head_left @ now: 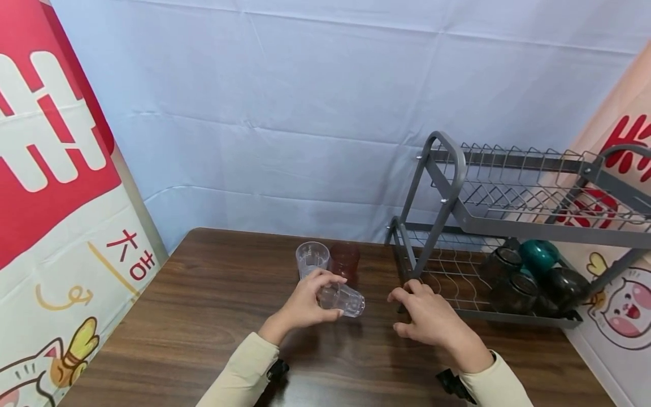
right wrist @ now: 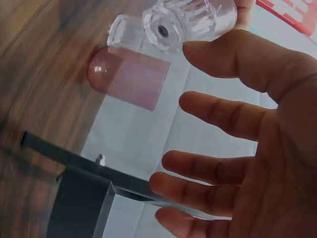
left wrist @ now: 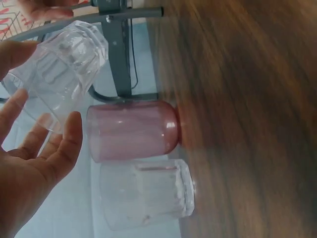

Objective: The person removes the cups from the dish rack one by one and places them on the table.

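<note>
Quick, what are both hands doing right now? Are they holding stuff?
Left hand: holding a clear glass, tilted.
Right hand: open, holding nothing.

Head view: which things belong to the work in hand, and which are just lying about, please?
In the work:
tilted clear glass, held by the left hand
right hand, holding nothing, nearby

Probably just there:
upright clear glass
red glass
grey rack
green cup and dark cups on its lower shelf
</note>
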The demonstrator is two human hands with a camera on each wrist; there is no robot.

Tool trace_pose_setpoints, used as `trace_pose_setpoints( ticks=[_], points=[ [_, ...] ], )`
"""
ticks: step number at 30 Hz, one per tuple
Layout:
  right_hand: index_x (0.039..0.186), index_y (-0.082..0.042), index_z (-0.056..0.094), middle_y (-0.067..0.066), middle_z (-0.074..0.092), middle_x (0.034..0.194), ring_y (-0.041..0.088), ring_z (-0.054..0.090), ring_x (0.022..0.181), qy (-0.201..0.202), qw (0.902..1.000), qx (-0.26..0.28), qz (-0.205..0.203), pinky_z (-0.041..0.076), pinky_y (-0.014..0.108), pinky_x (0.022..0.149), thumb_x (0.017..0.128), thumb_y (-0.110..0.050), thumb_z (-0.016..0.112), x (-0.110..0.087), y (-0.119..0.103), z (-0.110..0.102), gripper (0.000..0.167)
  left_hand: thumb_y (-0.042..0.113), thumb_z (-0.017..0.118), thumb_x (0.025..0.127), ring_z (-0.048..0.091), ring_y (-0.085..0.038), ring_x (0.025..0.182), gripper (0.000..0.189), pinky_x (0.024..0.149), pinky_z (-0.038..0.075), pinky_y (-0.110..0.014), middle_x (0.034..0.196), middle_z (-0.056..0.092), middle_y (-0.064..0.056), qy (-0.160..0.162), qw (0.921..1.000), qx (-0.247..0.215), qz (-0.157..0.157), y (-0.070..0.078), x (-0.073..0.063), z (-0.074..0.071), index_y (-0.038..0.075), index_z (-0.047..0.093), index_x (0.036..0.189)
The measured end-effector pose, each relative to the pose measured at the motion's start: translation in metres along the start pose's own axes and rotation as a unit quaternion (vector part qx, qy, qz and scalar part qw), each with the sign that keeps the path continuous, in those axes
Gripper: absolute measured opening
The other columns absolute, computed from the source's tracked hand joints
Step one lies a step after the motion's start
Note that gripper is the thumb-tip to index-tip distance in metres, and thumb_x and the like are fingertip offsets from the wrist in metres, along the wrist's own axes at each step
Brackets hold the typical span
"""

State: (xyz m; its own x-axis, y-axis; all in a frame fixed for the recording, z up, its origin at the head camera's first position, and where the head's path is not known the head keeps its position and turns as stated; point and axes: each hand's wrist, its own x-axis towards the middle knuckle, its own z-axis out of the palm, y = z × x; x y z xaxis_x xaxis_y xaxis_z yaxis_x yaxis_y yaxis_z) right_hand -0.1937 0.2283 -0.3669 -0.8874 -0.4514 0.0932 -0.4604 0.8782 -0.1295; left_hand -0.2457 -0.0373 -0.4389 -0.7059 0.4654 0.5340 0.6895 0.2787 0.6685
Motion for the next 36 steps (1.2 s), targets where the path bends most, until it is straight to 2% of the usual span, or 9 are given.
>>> trace_pose_setpoints(
  ticks=[4, 8, 12, 20, 27, 32, 36],
  points=[
    [0.106, -0.02, 0.062, 0.011, 0.05, 0.102, 0.033, 0.052, 0.088, -0.007, 0.9999, -0.013, 0.0, 0.044, 0.048, 0.061, 0.071, -0.03, 0.078, -0.001, 0.003, -0.003, 0.04, 0.016, 0.082, 0.063, 0.052, -0.021, 0.09, 0.058, 0.065, 0.047, -0.029, 0.106, 0.053, -0.003, -0.013, 0.9991, 0.04, 0.0, 0.001, 0.001, -0.005, 0.019, 0.062, 0.118],
    [0.107, -0.018, 0.062, 0.009, 0.052, 0.098, 0.032, 0.053, 0.084, -0.011, 0.9996, -0.024, 0.008, 0.044, 0.046, 0.059, 0.07, -0.029, 0.078, -0.001, 0.007, -0.005, 0.042, 0.017, 0.082, 0.063, 0.053, -0.023, 0.091, 0.057, 0.074, 0.045, -0.032, 0.105, 0.054, -0.005, -0.022, 0.9973, 0.07, -0.003, 0.0, 0.001, -0.01, 0.019, 0.062, 0.117],
    [0.107, -0.017, 0.063, 0.009, 0.053, 0.094, 0.03, 0.054, 0.081, -0.019, 0.9992, -0.027, 0.024, 0.043, 0.044, 0.057, 0.068, -0.029, 0.079, -0.001, 0.01, -0.006, 0.043, 0.017, 0.081, 0.063, 0.054, -0.023, 0.088, 0.057, 0.073, 0.044, -0.031, 0.105, 0.054, -0.007, -0.028, 0.9958, 0.086, -0.008, -0.002, 0.001, -0.016, 0.018, 0.062, 0.116],
    [0.11, -0.014, 0.064, 0.011, 0.054, 0.097, 0.032, 0.054, 0.085, -0.051, 0.9968, -0.016, 0.06, 0.043, 0.049, 0.06, 0.067, -0.029, 0.08, -0.004, 0.015, -0.011, 0.047, 0.019, 0.081, 0.063, 0.053, -0.024, 0.091, 0.056, 0.077, 0.044, -0.036, 0.104, 0.052, -0.005, -0.052, 0.9904, 0.122, -0.038, -0.003, -0.002, -0.028, 0.019, 0.062, 0.116],
    [0.109, -0.012, 0.063, 0.011, 0.054, 0.097, 0.033, 0.055, 0.084, -0.055, 0.996, 0.0, 0.071, 0.044, 0.049, 0.06, 0.067, -0.029, 0.081, -0.008, 0.024, -0.014, 0.048, 0.019, 0.081, 0.061, 0.053, -0.025, 0.097, 0.06, 0.081, 0.044, -0.04, 0.108, 0.052, -0.005, -0.06, 0.9875, 0.136, -0.053, -0.002, -0.008, -0.039, 0.016, 0.06, 0.118],
    [0.109, -0.013, 0.063, 0.012, 0.054, 0.098, 0.035, 0.055, 0.086, -0.059, 0.9951, -0.001, 0.08, 0.044, 0.051, 0.062, 0.067, -0.03, 0.081, -0.011, 0.029, -0.018, 0.048, 0.018, 0.081, 0.06, 0.051, -0.021, 0.098, 0.059, 0.083, 0.043, -0.04, 0.107, 0.053, -0.003, -0.055, 0.9864, 0.144, -0.057, -0.006, -0.011, -0.045, 0.017, 0.06, 0.115],
    [0.111, -0.011, 0.063, 0.014, 0.054, 0.099, 0.038, 0.055, 0.09, -0.065, 0.9937, 0.001, 0.091, 0.045, 0.053, 0.064, 0.067, -0.029, 0.081, -0.012, 0.032, -0.02, 0.05, 0.017, 0.082, 0.059, 0.052, -0.023, 0.095, 0.057, 0.082, 0.043, -0.039, 0.102, 0.052, 0.0, -0.055, 0.9855, 0.143, -0.073, -0.009, -0.012, -0.05, 0.018, 0.062, 0.112]
  ],
)
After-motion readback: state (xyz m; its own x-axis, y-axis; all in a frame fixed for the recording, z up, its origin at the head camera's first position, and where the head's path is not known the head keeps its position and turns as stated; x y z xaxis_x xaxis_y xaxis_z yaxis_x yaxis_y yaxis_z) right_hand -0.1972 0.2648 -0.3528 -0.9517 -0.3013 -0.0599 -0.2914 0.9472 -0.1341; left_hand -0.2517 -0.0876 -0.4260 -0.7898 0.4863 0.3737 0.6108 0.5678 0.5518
